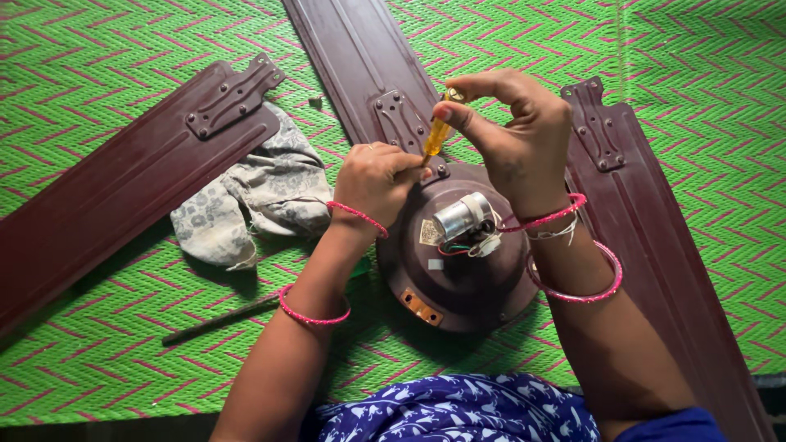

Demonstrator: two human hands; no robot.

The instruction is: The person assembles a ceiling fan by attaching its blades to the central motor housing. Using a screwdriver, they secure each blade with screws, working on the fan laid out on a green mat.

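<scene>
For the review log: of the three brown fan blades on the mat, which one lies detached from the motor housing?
The left blade, lying apart beside the crumpled cloth. The middle blade and right blade both run up to the round motor housing.

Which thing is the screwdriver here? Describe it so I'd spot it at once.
Start at the round dark-brown fan motor in the middle of the green woven mat. At its top edge, where the centre blade joins, both hands meet. The screwdriver stands there, pinched by the right hand and steadied by the left hand: its clear yellow-orange handle is the only one.
</scene>
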